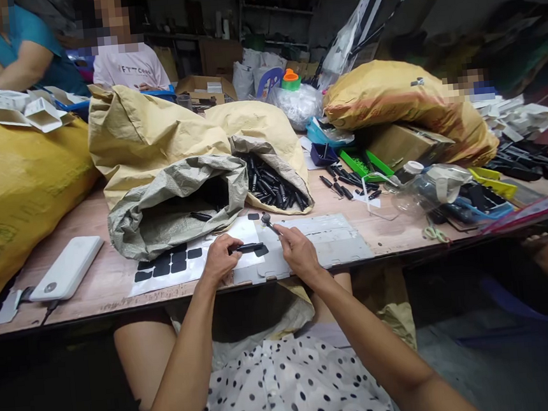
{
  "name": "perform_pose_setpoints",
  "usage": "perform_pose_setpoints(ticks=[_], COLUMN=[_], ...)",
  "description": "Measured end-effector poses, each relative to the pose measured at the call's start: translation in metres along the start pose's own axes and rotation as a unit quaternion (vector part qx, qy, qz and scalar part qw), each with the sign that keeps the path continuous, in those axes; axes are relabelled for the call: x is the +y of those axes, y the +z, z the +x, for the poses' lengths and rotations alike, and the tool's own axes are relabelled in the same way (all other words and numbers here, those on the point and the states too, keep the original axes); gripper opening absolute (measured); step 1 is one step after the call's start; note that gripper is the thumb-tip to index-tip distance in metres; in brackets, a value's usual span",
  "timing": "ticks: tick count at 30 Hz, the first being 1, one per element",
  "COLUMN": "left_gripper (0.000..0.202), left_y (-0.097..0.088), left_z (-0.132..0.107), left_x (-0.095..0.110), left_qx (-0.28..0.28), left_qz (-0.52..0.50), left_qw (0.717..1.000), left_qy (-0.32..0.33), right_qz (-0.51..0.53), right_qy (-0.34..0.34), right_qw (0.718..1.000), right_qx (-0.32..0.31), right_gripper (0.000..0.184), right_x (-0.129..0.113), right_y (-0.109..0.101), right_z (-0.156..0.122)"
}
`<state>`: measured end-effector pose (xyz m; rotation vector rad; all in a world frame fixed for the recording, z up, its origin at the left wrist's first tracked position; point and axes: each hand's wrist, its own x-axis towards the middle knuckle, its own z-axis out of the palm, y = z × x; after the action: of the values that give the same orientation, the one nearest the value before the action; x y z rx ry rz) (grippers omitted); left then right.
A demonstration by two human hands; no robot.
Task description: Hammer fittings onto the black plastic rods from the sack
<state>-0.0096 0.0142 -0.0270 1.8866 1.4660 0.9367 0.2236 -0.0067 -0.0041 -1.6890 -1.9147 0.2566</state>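
Note:
My left hand (pixel 220 259) is closed around a slim black plastic piece (pixel 249 248) that lies across a white sheet (pixel 197 268) carrying black rounded stickers (pixel 166 264). My right hand (pixel 297 249) pinches a small round-headed tool or pin (pixel 266 220) just above the black piece's right end. Both hands rest at the table's near edge. Behind them an open woven sack (pixel 268 143) holds several more black pieces (pixel 275 186).
A second grey-lined sack (pixel 172 201) gapes at left, beside a white power bank (pixel 66 268). Big yellow bags (pixel 8 190) flank the wooden table (pixel 392 237). Loose black parts, green trays (pixel 364 164), a plastic bottle (pixel 421 186) and scissors (pixel 434 233) lie right. Two people sit far left; another person's hand (pixel 544 249) is right.

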Motion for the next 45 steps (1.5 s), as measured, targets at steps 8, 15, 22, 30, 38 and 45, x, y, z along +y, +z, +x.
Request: perform_pose_setpoints(ticks=[8,15,22,30,38,45], left_gripper=[0.025,0.019,0.016,0.022,0.062,0.063], left_y=[-0.004,-0.008,-0.01,-0.011,-0.018,-0.019], left_z=[-0.001,-0.001,-0.002,-0.002,-0.01,-0.026], left_x=[-0.001,0.001,-0.002,0.005,0.022,0.04], left_qx=[-0.003,-0.006,-0.012,0.02,0.119,0.099], left_qz=[-0.013,-0.017,-0.015,-0.075,-0.337,-0.315], left_qw=[1.0,1.0,1.0,0.996,0.906,0.902], left_qy=[-0.01,-0.021,-0.015,-0.031,-0.227,-0.277], right_qz=[-0.195,-0.204,-0.205,-0.204,-0.215,-0.212], right_qy=[-0.02,-0.043,-0.037,-0.046,-0.049,-0.056], right_qw=[0.979,0.977,0.977,0.977,0.975,0.975], right_qx=[-0.059,-0.039,-0.037,-0.051,-0.036,-0.03], right_gripper=[0.046,0.048,0.049,0.047,0.044,0.046], right_x=[0.004,0.005,0.005,0.003,0.007,0.012], right_y=[0.01,0.023,0.025,0.021,0.025,0.026], right_z=[0.021,0.025,0.023,0.023,0.023,0.023])
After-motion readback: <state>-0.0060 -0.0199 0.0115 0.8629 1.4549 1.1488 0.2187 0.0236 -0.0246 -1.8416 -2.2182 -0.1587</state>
